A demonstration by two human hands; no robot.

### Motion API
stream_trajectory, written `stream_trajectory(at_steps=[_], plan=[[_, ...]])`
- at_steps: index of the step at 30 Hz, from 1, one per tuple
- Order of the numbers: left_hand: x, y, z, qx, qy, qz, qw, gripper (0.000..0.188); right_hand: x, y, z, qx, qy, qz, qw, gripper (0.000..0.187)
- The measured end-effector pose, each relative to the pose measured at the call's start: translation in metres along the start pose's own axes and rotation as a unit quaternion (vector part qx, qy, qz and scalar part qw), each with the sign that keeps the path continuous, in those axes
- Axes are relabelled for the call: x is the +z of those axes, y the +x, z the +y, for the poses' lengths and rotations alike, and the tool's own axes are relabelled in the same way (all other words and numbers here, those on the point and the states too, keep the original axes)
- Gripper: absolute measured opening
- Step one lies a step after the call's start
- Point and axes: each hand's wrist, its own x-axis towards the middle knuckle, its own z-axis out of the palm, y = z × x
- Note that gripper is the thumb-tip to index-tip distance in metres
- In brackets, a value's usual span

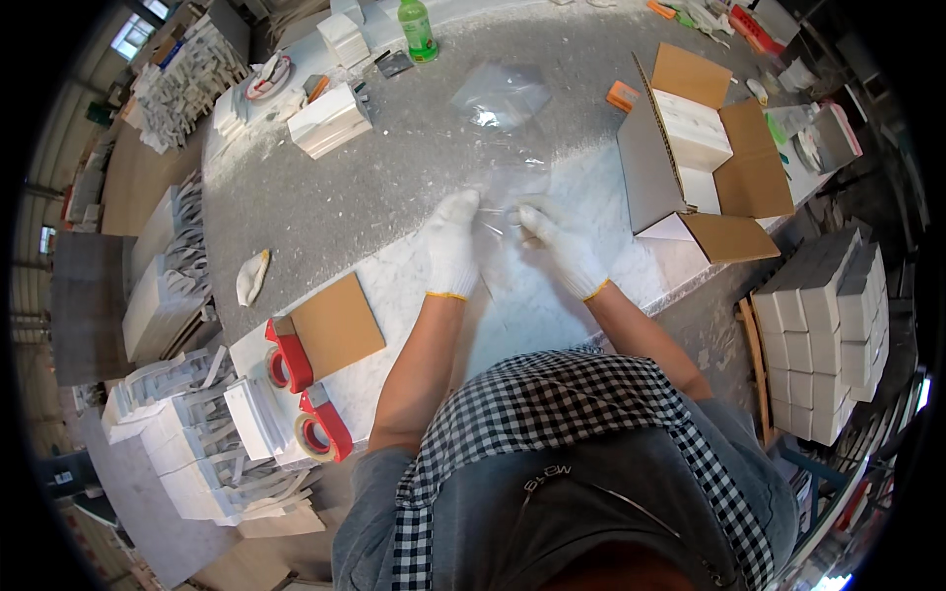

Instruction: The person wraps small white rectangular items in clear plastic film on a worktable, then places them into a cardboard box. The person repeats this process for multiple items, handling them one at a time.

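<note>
Both my hands wear white knit gloves with yellow cuffs and are held close together above the white marbled slab (537, 315). A thin clear plastic bag (517, 175) stretches up and away between them. My left hand (451, 244) is closed on its left edge, thumb side up. Curled fingers of my right hand (564, 244) pinch the bag's near right side. Farther off, more clear plastic bags (503, 97) lie on the grey dusty tabletop (394, 187). To the right of my right hand stands an open cardboard box (650, 177) with white marbled pieces (693, 130) inside.
Two red tape dispensers (288, 357) and a flat cardboard sheet (338, 325) lie near left. A spare glove (252, 278), a white block (330, 120) and a green bottle (418, 32) sit farther off. White blocks (818, 345) are stacked at the right, beyond the table edge.
</note>
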Motion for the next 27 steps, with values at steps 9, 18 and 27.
stream_trajectory(at_steps=[9, 18, 27], plan=[[0.001, -0.005, -0.005, 0.045, 0.116, -0.033, 0.992, 0.018, 0.005, 0.011, 0.003, 0.002, 0.017, -0.01, 1.0, 0.037], [-0.003, -0.01, -0.005, 0.066, 0.264, -0.091, 0.958, 0.025, 0.006, 0.008, -0.006, -0.021, 0.007, 0.016, 1.0, 0.023], [-0.011, -0.003, 0.004, 0.006, 0.132, -0.008, 0.991, 0.021, -0.001, 0.016, 0.012, -0.001, 0.112, 0.053, 0.992, 0.024]])
